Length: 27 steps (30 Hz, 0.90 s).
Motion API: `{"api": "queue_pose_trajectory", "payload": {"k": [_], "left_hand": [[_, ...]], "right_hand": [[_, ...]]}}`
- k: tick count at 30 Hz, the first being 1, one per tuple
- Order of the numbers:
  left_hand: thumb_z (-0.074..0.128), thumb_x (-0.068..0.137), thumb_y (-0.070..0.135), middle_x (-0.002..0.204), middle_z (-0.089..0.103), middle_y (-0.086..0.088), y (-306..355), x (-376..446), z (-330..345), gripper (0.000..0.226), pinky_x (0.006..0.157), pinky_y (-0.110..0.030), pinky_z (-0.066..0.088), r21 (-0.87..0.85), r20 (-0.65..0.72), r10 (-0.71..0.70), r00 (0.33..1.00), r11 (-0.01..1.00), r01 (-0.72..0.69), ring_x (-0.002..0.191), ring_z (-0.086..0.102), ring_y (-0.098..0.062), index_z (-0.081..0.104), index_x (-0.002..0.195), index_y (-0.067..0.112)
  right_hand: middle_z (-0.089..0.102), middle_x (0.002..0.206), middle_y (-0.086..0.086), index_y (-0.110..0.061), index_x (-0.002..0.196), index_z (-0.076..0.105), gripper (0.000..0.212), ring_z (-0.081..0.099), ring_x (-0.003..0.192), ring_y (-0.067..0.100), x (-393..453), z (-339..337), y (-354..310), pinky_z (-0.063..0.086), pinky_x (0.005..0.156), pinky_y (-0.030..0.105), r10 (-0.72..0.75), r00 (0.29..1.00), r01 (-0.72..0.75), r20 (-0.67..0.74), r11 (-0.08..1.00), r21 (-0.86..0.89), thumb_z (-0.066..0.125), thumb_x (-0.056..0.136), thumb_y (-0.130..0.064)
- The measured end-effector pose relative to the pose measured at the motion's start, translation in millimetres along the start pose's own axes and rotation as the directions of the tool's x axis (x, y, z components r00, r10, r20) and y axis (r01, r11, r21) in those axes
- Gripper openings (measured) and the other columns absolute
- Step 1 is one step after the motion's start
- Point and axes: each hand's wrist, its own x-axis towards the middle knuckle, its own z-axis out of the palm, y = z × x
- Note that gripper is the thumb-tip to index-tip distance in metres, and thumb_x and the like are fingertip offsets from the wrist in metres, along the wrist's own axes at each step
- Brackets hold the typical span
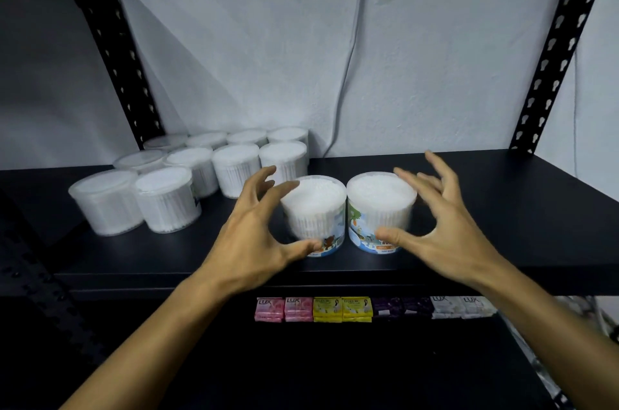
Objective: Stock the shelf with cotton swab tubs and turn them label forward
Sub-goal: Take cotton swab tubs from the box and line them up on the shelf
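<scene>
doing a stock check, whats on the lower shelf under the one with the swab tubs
A row of soap packs: two pink, two yellow, two dark purple, two white, standing at the lower shelf's back. The upper shelf's front edge and the forearms cover whatever lies beside the row.

The tubs [313, 215] are clear plastic, smooth, with glossy printed paper labels [368, 238]. The shelf [502, 208] is black, matt, faintly sheened; its uprights [556, 51] look like punched painted metal. The wall [268, 41] is rough, matt plaster. The soap packs [298, 309] have shiny wrappers.
</scene>
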Motion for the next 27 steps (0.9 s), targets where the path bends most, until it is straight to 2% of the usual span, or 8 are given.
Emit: {"api": "queue_pose_trajectory", "payload": {"k": [4, 6, 8, 10, 13, 22, 25, 27], "left_hand": [[0.077, 0.069, 0.057, 0.151, 0.027, 0.012, 1.9, -5.8, 9.4, 0.075, 0.108, -0.024, 0.030, -0.016, -0.070, -0.019, 0.997, 1.000, 0.018, 0.134, 0.033, -0.004, 0.050, 0.135, 0.035], [0.077, 0.071, 0.055, 0.147, 0.037, 0.010, 0.8, -3.4, 14.2, 0.074, 0.110, -0.029, 0.035, -0.092, -0.084, -0.076, 0.994, 0.993, 0.068, 0.131, 0.039, -0.006, 0.050, 0.137, 0.034], [0.079, 0.072, 0.051, 0.139, 0.050, 0.007, 0.1, -1.1, 18.1, 0.074, 0.104, -0.029, 0.044, -0.174, -0.075, -0.117, 0.990, 0.979, 0.102, 0.123, 0.050, -0.007, 0.050, 0.137, 0.032], [0.080, 0.073, 0.047, 0.133, 0.057, 0.006, 1.5, -0.5, 21.7, 0.073, 0.097, -0.020, 0.047, -0.242, -0.046, -0.154, 0.987, 0.960, 0.138, 0.115, 0.058, -0.005, 0.050, 0.138, 0.030], [0.079, 0.074, 0.045, 0.129, 0.059, 0.004, 3.6, 1.1, 26.8, 0.071, 0.094, -0.018, 0.049, -0.257, -0.046, -0.158, 0.986, 0.956, 0.141, 0.110, 0.061, -0.006, 0.050, 0.137, 0.029], [0.079, 0.075, 0.045, 0.131, 0.059, -0.002, 16.3, 31.0, 45.3, 0.069, 0.093, -0.024, 0.051, -0.294, 0.009, -0.149, 0.989, 0.945, 0.145, 0.112, 0.061, -0.011, 0.051, 0.136, 0.028], [0.077, 0.077, 0.043, 0.132, 0.058, 0.001, 27.9, 46.1, 61.5, 0.069, 0.088, -0.010, 0.045, -0.294, 0.027, -0.122, 0.992, 0.948, 0.125, 0.113, 0.059, -0.008, 0.050, 0.138, 0.026], [0.077, 0.078, 0.042, 0.130, 0.059, 0.001, 37.3, 57.4, 73.8, 0.068, 0.088, -0.011, 0.045, -0.296, 0.033, -0.104, 0.994, 0.949, 0.110, 0.111, 0.059, -0.008, 0.049, 0.138, 0.025]], "right_hand": [[0.005, 0.154, -0.016, -0.036, 0.134, 0.047, 0.081, 0.021, 0.140, 0.008, -9.7, 12.3, -3.8, 0.027, 0.108, 0.032, -0.005, 0.996, -0.005, -0.089, 0.995, -0.104, 0.075, 0.061, -0.057], [0.014, 0.152, -0.011, -0.043, 0.133, 0.045, 0.079, 0.027, 0.137, 0.009, -9.0, 16.0, -3.1, 0.032, 0.108, 0.032, 0.076, 0.991, -0.080, -0.109, 0.996, -0.037, 0.079, 0.062, -0.052], [0.027, 0.146, -0.006, -0.044, 0.132, 0.045, 0.077, 0.038, 0.129, 0.010, -7.1, 18.4, -1.8, 0.041, 0.104, 0.034, 0.131, 0.984, -0.128, -0.124, 0.991, 0.026, 0.081, 0.065, -0.045], [0.039, 0.134, -0.006, -0.036, 0.132, 0.049, 0.073, 0.046, 0.117, 0.008, -5.9, 19.5, -1.3, 0.048, 0.096, 0.026, 0.149, 0.981, -0.143, -0.125, 0.988, 0.054, 0.082, 0.068, -0.037], [0.045, 0.123, -0.008, -0.029, 0.130, 0.054, 0.067, 0.051, 0.109, 0.008, -2.8, 19.9, -1.1, 0.048, 0.086, 0.016, 0.158, 0.979, -0.150, -0.130, 0.986, 0.072, 0.082, 0.069, -0.032], [0.050, 0.120, -0.008, -0.032, 0.121, 0.059, 0.065, 0.054, 0.111, 0.013, 15.5, 1.0, 29.7, 0.051, 0.093, 0.036, 0.221, 0.964, -0.205, -0.146, 0.972, 0.117, 0.085, 0.062, -0.035], [0.051, 0.118, -0.009, -0.033, 0.120, 0.059, 0.064, 0.053, 0.111, 0.014, 21.4, -15.3, 49.0, 0.050, 0.094, 0.039, 0.244, 0.959, -0.229, -0.141, 0.967, 0.110, 0.084, 0.061, -0.038], [0.052, 0.117, -0.010, -0.034, 0.118, 0.060, 0.064, 0.053, 0.112, 0.014, 24.6, -28.3, 62.3, 0.050, 0.095, 0.039, 0.260, 0.955, -0.246, -0.141, 0.963, 0.109, 0.084, 0.060, -0.038]]}}
